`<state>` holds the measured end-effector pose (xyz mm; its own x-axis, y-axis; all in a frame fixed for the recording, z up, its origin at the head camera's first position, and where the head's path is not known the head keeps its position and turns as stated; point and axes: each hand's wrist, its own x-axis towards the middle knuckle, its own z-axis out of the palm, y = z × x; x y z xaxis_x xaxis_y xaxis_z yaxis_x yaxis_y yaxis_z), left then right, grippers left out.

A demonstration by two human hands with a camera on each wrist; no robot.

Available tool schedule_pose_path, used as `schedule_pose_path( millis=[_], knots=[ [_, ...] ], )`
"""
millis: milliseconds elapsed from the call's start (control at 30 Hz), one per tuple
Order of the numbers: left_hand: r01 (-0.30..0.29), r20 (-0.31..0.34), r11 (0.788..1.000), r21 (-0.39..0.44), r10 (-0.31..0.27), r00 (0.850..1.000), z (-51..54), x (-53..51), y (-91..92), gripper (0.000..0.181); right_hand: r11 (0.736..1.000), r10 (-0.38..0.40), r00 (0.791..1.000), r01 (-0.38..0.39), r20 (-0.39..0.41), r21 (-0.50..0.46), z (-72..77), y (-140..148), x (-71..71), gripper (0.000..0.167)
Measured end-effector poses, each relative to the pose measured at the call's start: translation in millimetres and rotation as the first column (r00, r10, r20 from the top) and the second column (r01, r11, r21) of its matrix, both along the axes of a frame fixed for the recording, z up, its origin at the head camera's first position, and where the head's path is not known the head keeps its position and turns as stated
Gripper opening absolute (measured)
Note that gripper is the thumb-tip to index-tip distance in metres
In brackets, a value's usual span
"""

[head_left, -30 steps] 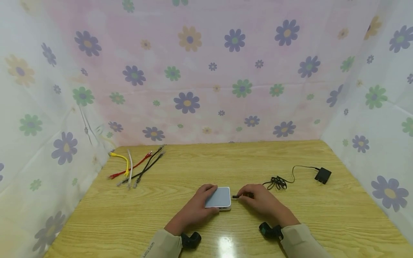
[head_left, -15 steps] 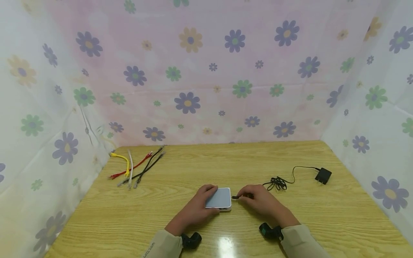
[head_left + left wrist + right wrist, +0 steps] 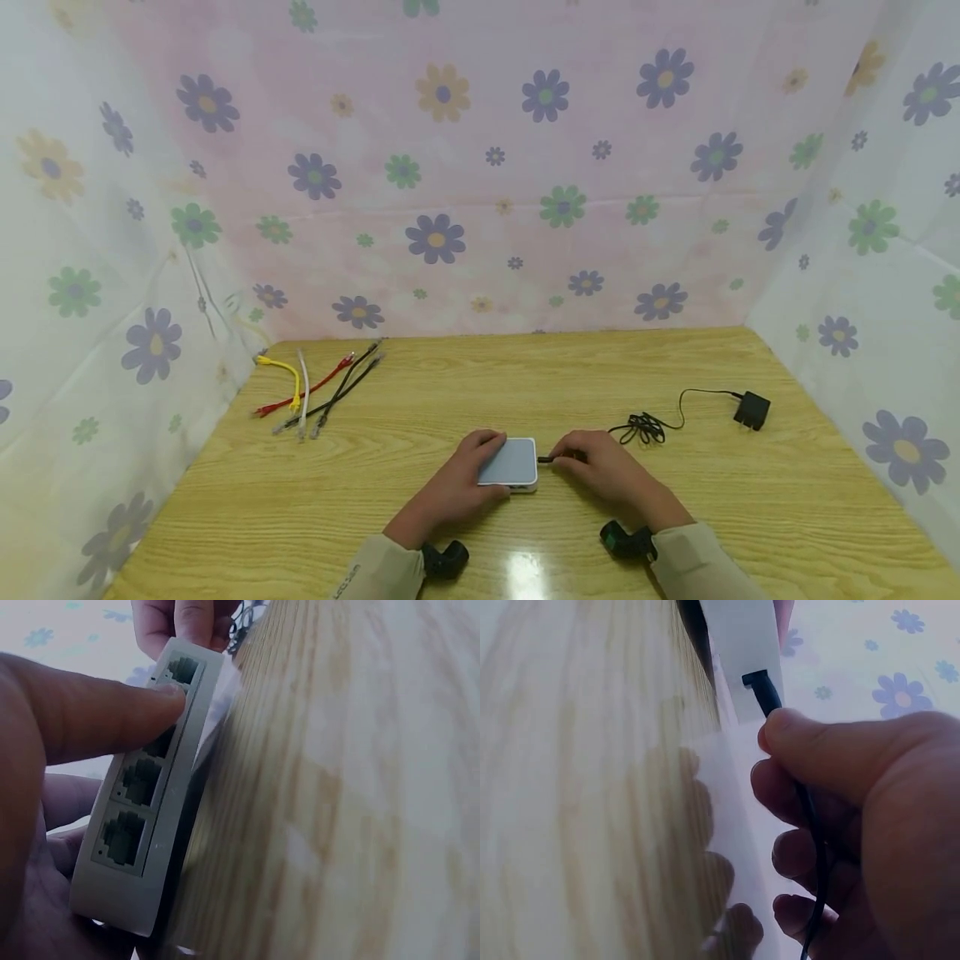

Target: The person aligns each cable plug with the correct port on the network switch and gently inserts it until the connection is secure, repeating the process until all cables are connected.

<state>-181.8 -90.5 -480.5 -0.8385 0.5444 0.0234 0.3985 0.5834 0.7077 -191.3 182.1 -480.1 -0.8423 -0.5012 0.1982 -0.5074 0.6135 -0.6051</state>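
Observation:
Near the front middle of the table lies a small white network switch (image 3: 508,462) with a grey-blue top. My left hand (image 3: 456,490) grips it from the left. In the left wrist view, the thumb (image 3: 112,716) presses the side with a row of Ethernet ports (image 3: 123,838) and covers part of it. My right hand (image 3: 609,468) pinches a black power plug (image 3: 766,694) between thumb and forefinger. The plug's tip meets the socket in the switch's right side; its depth I cannot tell. Its thin black cord (image 3: 819,862) runs back under the curled fingers.
The cord lies coiled (image 3: 643,427) behind my right hand and leads to a black power adapter (image 3: 752,411) at the right. Several short network cables, yellow (image 3: 295,385), red (image 3: 326,379), white (image 3: 304,383) and black (image 3: 352,385), lie at the back left. Flowered cloth (image 3: 487,208) encloses the wooden table.
Both hands keep the same hold. The plug looks slightly closer to the switch's side than a second ago. Little else differs.

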Motion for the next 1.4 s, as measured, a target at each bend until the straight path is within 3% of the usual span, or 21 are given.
schedule_pose_path(
  millis=[333,700,1400],
  knots=[
    [-0.010,-0.031,0.999,-0.036,0.009,0.999,0.4,1.4,2.8,0.072,1.000,-0.016,1.000,0.016,0.007,0.027,-3.5,-5,-1.2,0.006],
    [-0.032,-0.031,0.999,-0.022,0.031,0.999,7.2,4.8,7.6,0.070,0.999,-0.024,0.999,0.023,0.030,0.032,0.9,-10,-2.4,0.007],
    [-0.034,-0.077,0.998,-0.046,0.031,0.997,3.8,6.3,9.6,0.068,0.998,-0.035,0.996,0.031,0.083,0.053,4.2,-20,-3.7,0.009]
  ],
)
